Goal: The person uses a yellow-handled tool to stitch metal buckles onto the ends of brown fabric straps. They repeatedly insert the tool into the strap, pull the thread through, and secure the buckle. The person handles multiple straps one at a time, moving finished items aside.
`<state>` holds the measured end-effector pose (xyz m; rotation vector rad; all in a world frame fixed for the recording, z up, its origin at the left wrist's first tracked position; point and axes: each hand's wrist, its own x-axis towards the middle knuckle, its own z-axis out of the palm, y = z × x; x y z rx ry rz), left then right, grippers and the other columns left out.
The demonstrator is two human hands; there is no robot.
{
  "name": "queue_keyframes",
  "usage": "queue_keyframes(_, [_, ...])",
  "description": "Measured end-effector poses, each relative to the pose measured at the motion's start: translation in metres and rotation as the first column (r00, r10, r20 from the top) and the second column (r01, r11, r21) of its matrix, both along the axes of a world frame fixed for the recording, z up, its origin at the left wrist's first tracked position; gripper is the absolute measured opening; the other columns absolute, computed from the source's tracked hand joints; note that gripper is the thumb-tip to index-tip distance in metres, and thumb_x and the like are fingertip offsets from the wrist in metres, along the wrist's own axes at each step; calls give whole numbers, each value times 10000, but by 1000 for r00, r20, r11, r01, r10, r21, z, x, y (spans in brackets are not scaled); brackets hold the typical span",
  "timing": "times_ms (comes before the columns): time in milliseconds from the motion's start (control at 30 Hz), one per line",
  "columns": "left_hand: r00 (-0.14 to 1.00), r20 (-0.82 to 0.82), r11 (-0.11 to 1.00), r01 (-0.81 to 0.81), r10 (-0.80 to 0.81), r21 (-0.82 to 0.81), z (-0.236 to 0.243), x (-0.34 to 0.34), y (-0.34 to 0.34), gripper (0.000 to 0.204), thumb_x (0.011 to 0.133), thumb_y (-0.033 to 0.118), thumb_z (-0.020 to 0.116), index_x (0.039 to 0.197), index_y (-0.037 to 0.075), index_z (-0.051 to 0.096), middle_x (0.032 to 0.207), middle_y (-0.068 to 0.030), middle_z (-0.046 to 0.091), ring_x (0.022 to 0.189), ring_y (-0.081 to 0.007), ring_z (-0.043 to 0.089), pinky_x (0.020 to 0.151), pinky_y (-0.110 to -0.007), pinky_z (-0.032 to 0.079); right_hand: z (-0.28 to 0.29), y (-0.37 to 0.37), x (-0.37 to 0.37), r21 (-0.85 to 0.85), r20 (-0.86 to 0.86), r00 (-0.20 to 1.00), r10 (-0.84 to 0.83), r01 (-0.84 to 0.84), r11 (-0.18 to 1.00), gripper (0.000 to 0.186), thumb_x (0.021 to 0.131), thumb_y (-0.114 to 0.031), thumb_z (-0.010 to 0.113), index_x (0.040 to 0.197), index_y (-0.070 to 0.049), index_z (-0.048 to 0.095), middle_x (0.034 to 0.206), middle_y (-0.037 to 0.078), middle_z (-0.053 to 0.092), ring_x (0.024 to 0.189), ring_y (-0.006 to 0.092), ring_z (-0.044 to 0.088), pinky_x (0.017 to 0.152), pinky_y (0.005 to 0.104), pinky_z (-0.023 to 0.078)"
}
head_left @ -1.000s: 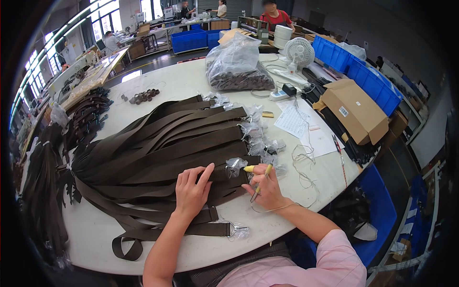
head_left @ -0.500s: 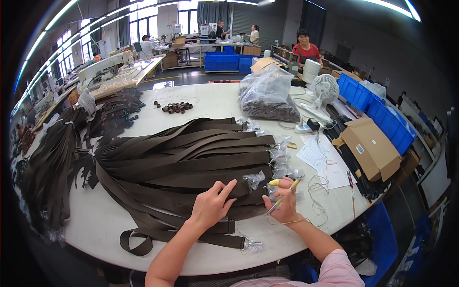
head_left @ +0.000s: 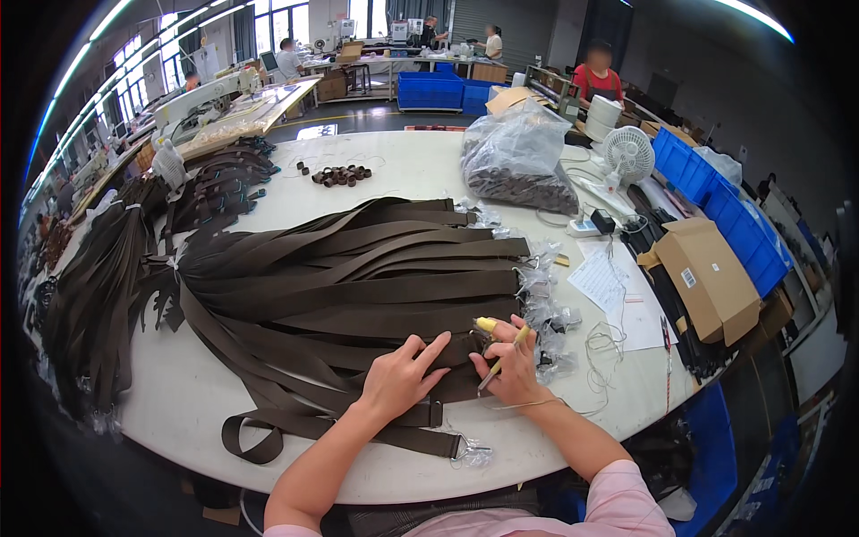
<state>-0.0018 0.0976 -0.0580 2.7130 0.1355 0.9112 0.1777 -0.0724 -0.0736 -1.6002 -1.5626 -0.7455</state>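
A fan of dark brown webbing straps [head_left: 358,282] lies across the table, gathered by a white tie at its left end. My left hand [head_left: 401,376] rests on the near straps, thumb and index finger stretched out and apart. Just right of it, my right hand [head_left: 513,369] holds a slim yellow-and-silver tool [head_left: 503,361] slantwise, close to a strap end. A yellow cover [head_left: 486,324] sits on a finger of that hand. Clear plastic wraps [head_left: 541,282] cover the metal fittings at several strap ends. Nearest me lies a looped strap [head_left: 412,438] with a wrapped metal buckle [head_left: 472,452].
Beyond the straps are small brown rings [head_left: 342,175] and a large plastic bag [head_left: 517,157]. To the right are a white fan [head_left: 628,154], papers [head_left: 617,291], loose thread, an opened cardboard box [head_left: 707,282] and blue bins [head_left: 743,237]. A co-worker in red [head_left: 599,80] stands behind.
My right hand has moved left and in toward the strap end, with the tool still in it. My left hand stays on the straps. The whole view has shifted slightly.
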Motion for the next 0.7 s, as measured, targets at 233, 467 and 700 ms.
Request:
queue_keyframes(233, [1000,-6,1000,-20,20,7,-1,0,3,638,887,337,862,1464,181,640,872,-40,579,603,-239,636,565,-360,569,0,-7,19,44,-72,990,-121,124,991,369,870,-47,818,1047,-104,499,1325,193,675,1261,376,632,1143,594,384])
queue_keyframes(467, [999,45,1000,21,-21,11,-2,0,4,647,878,335,866,1462,169,642,848,-35,580,609,-229,622,558,-351,548,-4,-5,-1,-21,-6,998,-58,58,998,384,854,-77,838,1023,-126,497,1299,148,702,1350,348,624,1203,606,304])
queue_keyframes(700, [999,-36,999,20,-19,25,0,-4,3,630,913,334,831,1479,151,622,909,-36,633,736,-194,688,601,-335,567,-6,-1,-11,-41,15,1000,-6,6,999,393,861,-108,861,1016,-129,500,1280,113,706,1349,327,630,1214,595,295])
